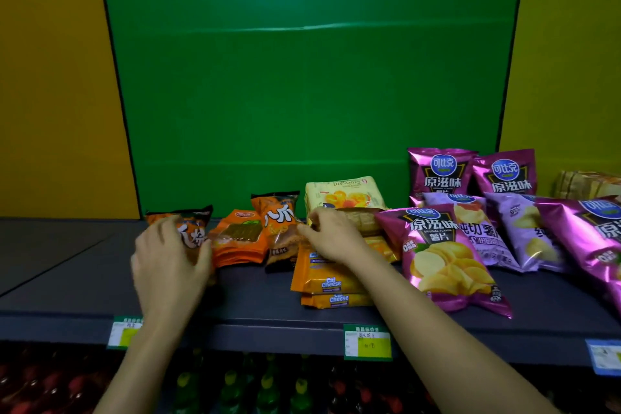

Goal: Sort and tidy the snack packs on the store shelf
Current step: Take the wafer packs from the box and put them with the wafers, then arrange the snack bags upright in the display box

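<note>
Head view is showing the left hand (168, 259) cupping an orange snack pack (191, 228) at the shelf (84, 289) row's left end, presumably to align it, while the right hand (331, 237) is pinching a tan pack (361, 220) above the cheese packs (331, 282), likely to regroup it.

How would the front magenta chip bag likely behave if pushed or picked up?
The front magenta chip bag looks puffed with air, so probably light for its size. Its glossy foil suggests it may slide easily on the shelf. The chips inside are likely to break if squeezed.
</note>
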`<state>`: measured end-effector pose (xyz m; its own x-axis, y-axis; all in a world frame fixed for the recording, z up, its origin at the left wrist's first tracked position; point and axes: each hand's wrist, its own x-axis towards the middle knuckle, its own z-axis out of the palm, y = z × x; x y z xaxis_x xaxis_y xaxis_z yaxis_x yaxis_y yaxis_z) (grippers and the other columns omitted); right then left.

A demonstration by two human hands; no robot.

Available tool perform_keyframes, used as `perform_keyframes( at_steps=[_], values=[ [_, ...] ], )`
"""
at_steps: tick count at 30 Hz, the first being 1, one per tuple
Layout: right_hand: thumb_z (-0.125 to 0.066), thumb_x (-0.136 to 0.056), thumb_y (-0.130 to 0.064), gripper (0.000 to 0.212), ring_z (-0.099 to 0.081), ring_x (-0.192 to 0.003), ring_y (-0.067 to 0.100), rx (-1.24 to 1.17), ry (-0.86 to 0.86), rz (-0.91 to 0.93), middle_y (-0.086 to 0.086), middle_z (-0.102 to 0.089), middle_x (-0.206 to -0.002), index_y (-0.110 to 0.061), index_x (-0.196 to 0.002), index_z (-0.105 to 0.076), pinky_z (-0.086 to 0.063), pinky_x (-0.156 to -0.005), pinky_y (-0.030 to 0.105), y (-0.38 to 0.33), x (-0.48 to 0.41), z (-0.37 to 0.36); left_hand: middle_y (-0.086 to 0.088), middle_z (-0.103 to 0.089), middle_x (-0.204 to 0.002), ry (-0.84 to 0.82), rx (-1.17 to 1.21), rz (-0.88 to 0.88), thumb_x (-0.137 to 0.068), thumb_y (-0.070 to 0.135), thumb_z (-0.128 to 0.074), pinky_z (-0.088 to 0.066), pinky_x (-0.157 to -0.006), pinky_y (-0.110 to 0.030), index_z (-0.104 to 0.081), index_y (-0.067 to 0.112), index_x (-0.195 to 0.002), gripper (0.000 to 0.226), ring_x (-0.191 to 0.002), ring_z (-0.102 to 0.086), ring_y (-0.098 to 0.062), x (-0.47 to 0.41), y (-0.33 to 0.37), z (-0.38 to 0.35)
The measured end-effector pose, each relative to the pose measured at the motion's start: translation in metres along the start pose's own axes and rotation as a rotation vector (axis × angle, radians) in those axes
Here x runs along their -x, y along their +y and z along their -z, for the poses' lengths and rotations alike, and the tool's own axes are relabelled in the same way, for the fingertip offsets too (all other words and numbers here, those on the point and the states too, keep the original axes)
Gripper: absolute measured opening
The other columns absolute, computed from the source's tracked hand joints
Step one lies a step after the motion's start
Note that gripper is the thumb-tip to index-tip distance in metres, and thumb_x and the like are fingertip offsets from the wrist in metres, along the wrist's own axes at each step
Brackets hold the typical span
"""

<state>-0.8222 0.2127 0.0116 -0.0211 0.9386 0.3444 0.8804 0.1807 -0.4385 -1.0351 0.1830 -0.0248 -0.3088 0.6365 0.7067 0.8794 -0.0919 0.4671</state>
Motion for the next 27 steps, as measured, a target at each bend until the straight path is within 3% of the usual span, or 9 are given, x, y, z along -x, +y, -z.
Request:
perform_keyframes(
  at_steps=[5, 9, 12, 14, 17, 20, 23, 25, 27],
  values=[
    [-0.051, -0.086, -0.048, 0.061, -0.049, -0.116, 0.034, 0.023, -0.108, -0.043, 0.018, -0.051, -0.127, 0.001, -0.123, -0.045, -0.042, -0.09, 0.039, -0.024, -0.028, -0.022, -0.028, -0.039, -0.142, -0.25, 0.101, 0.323, -0.077, 0.041, -0.07, -0.035, -0.102, -0.055, -0.028, -0.004, -0.141, 0.089, -0.131, -0.036, -0.043, -0.019, -0.044, 0.008],
    [-0.055, -0.08, -0.055, 0.078, -0.046, -0.123, 0.033, 0.07, -0.154, -0.11, 0.017, -0.047, -0.135, 0.0, -0.132, -0.038, -0.042, -0.095, 0.038, -0.034, -0.044, -0.04, -0.023, -0.048, -0.134, -0.438, 0.28, 0.463, -0.071, 0.049, -0.072, -0.04, -0.099, -0.048, -0.028, 0.001, -0.14, 0.095, -0.122, -0.047, -0.04, -0.025, -0.057, 0.004],
    [-0.06, -0.078, -0.053, 0.082, -0.042, -0.127, 0.033, 0.083, -0.127, -0.181, 0.016, -0.046, -0.137, -0.001, -0.135, -0.032, -0.041, -0.098, 0.038, -0.038, -0.051, -0.047, -0.011, -0.062, -0.117, -0.579, 0.416, 0.482, -0.046, 0.065, -0.076, -0.047, -0.097, -0.047, -0.051, 0.012, -0.119, 0.094, -0.108, -0.059, -0.031, -0.03, -0.061, 0.003],
    [-0.061, -0.079, -0.049, 0.085, -0.037, -0.13, 0.033, 0.099, -0.107, -0.202, 0.016, -0.043, -0.14, -0.002, -0.139, -0.024, -0.038, -0.101, 0.039, -0.039, -0.054, -0.05, -0.006, -0.068, -0.106, -0.649, 0.492, 0.449, -0.039, 0.062, -0.077, -0.048, -0.097, -0.047, -0.06, 0.024, -0.097, 0.071, -0.1, -0.064, -0.027, -0.032, -0.061, 0.001],
    [-0.062, -0.08, -0.043, 0.083, -0.035, -0.13, 0.033, 0.105, -0.063, -0.214, 0.016, -0.039, -0.141, -0.003, -0.14, -0.02, -0.039, -0.1, 0.04, -0.041, -0.057, -0.054, -0.008, -0.068, -0.107, -0.654, 0.614, 0.429, -0.066, 0.036, -0.08, -0.05, -0.093, -0.045, -0.059, 0.026, -0.095, 0.037, -0.099, -0.065, -0.027, -0.032, -0.058, -0.003],
    [-0.063, -0.081, -0.04, 0.08, -0.037, -0.129, 0.034, 0.074, -0.007, -0.209, 0.016, -0.039, -0.141, -0.003, -0.139, -0.022, -0.042, -0.097, 0.042, -0.04, -0.058, -0.056, -0.007, -0.066, -0.106, -0.65, 0.713, 0.459, -0.071, 0.025, -0.078, -0.052, -0.079, -0.034, -0.053, 0.013, -0.117, 0.054, -0.094, -0.064, -0.023, -0.034, -0.058, -0.006],
    [-0.063, -0.082, -0.033, 0.071, -0.04, -0.127, 0.034, 0.015, 0.064, -0.178, 0.016, -0.042, -0.138, -0.002, -0.135, -0.027, -0.043, -0.094, 0.043, -0.038, -0.057, -0.057, -0.01, -0.064, -0.117, -0.628, 0.809, 0.47, -0.048, 0.037, -0.087, -0.052, -0.092, -0.048, -0.046, 0.012, -0.126, 0.092, -0.102, -0.064, -0.028, -0.036, -0.058, -0.007],
    [-0.063, -0.082, -0.03, 0.064, -0.043, -0.124, 0.034, -0.031, 0.129, -0.142, 0.016, -0.045, -0.135, -0.001, -0.131, -0.031, -0.043, -0.093, 0.042, -0.038, -0.056, -0.055, -0.011, -0.063, -0.119, -0.581, 0.895, 0.461, -0.047, 0.033, -0.089, -0.05, -0.094, -0.05, -0.045, 0.014, -0.126, 0.092, -0.104, -0.063, -0.029, -0.038, -0.054, -0.006],
    [-0.062, -0.082, -0.027, 0.058, -0.045, -0.121, 0.035, -0.088, 0.208, -0.096, 0.018, -0.049, -0.13, 0.0, -0.126, -0.034, -0.042, -0.093, 0.041, -0.04, -0.056, -0.05, -0.01, -0.062, -0.119, -0.516, 0.968, 0.438, -0.065, 0.018, -0.081, -0.052, -0.087, -0.042, -0.043, 0.012, -0.13, 0.075, -0.102, -0.062, -0.026, -0.04, -0.048, -0.005]
  ],
)
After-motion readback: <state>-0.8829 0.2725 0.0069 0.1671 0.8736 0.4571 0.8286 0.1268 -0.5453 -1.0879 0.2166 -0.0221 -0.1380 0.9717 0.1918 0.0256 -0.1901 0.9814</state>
